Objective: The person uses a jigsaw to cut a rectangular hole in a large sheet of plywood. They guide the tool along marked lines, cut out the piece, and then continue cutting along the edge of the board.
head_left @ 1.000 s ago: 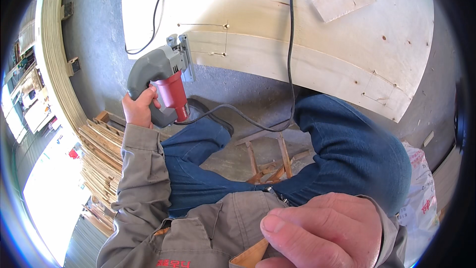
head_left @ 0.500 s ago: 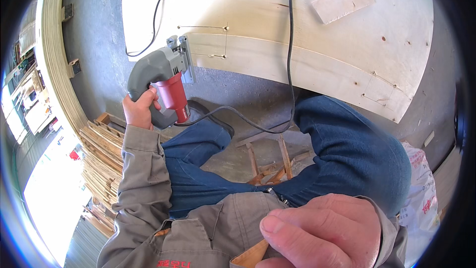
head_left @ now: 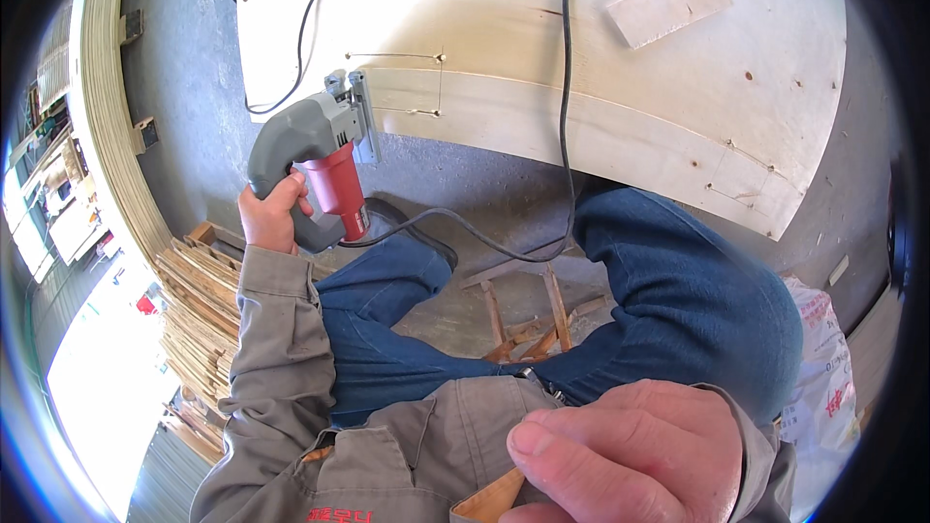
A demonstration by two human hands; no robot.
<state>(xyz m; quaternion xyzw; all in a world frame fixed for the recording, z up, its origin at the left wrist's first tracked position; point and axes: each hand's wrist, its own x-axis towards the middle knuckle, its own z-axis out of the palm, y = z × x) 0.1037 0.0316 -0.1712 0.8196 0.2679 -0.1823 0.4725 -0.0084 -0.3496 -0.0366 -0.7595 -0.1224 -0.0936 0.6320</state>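
My left hand (head_left: 274,208) is closed round the handle of a grey and red jigsaw (head_left: 334,179), held on its side. The saw's metal base plate (head_left: 365,116) stands at the near edge of a large pale plywood sheet (head_left: 484,102), beside pencilled lines and small drilled holes. Whether the blade touches the wood is hidden. Close in front of my chest, my right hand (head_left: 635,450) is closed, its fingers curled together. What it holds, if anything, cannot be seen. Just below it shows an orange-lined flap of my jacket (head_left: 491,496).
A black power cord (head_left: 567,68) crosses the sheet and loops over to the saw. A small wood block (head_left: 671,6) lies on the sheet. Stacked boards (head_left: 199,295) stand at left, a wooden frame (head_left: 554,305) between my legs, a white printed sack (head_left: 819,358) at right.
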